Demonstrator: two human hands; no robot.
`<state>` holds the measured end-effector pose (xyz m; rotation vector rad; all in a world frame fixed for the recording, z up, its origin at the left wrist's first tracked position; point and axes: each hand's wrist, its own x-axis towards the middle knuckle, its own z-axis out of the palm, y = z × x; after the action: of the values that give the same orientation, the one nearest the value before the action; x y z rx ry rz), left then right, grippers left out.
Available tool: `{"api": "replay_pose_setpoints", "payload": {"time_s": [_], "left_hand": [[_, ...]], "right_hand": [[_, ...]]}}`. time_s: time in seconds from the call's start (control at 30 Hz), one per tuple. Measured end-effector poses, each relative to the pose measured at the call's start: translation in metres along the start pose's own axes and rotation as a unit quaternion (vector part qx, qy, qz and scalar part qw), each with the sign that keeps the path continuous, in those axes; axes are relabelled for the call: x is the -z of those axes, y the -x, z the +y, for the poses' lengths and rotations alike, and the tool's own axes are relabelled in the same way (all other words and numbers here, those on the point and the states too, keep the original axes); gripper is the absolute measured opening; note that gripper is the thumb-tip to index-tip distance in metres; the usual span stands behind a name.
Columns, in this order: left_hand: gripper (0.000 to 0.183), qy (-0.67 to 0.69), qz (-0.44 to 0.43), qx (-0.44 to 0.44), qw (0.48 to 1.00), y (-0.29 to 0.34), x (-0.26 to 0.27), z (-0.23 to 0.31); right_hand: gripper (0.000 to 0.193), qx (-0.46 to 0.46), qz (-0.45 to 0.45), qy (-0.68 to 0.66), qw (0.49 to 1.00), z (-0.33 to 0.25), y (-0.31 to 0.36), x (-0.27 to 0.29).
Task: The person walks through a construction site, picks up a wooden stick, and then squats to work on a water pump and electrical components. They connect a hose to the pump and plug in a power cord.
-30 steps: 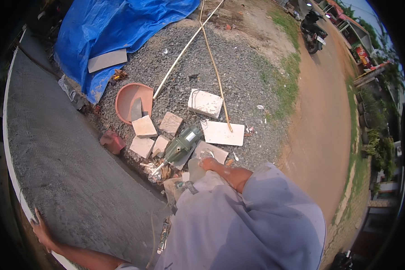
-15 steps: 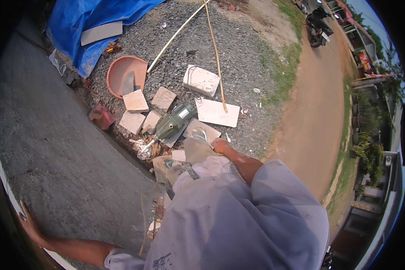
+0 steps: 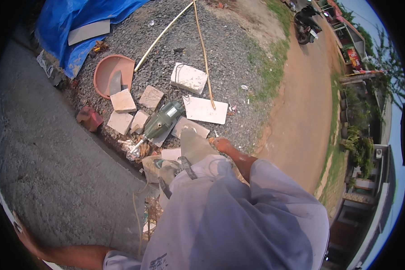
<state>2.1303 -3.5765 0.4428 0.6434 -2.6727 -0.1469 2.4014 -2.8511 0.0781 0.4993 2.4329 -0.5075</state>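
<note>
My left hand (image 3: 26, 236) is out at the lower left, against the pale edge (image 3: 0, 191) of the grey cement surface (image 3: 72, 180). Its fingers look stretched along that edge, though the dark rim of the picture partly hides them. My right hand (image 3: 221, 145) hangs beside my right leg, fingers curled; whatever they may hold is too small to make out. Ahead of my feet a green motor-like machine (image 3: 159, 122) lies on pale slabs, a silvery pipe end (image 3: 138, 145) pointing toward the cement. Flat square blocks (image 3: 123, 101) surround it.
A broken orange basin (image 3: 104, 74) and a blue tarp (image 3: 58, 31) lie at the far left. Two long poles (image 3: 202, 51) cross the gravel near a white block (image 3: 189, 78) and a white slab (image 3: 205, 110). A dirt road (image 3: 297, 112) with a parked motorbike (image 3: 305, 27) runs along the right.
The ground and objects have shifted slightly left and up in the picture as my head turned. My right hand stays by my leg, and my left hand remains at the pale edge.
</note>
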Motion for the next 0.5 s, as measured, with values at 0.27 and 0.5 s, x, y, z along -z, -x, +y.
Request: {"api": "replay_pose_setpoints", "payload": {"time_s": [0.27,0.5], "left_hand": [[0.086,-0.043,-0.054,0.048,0.996,-0.019,0.011,-0.007],[0.073,-0.061,-0.035,0.136,0.988,0.018,0.022,0.054]], "right_hand": [[0.032,-0.044,-0.007,-0.068,0.997,0.003,-0.048,-0.013],[0.031,0.065,0.023,-0.017,0.998,0.052,-0.1,-0.023]]}}
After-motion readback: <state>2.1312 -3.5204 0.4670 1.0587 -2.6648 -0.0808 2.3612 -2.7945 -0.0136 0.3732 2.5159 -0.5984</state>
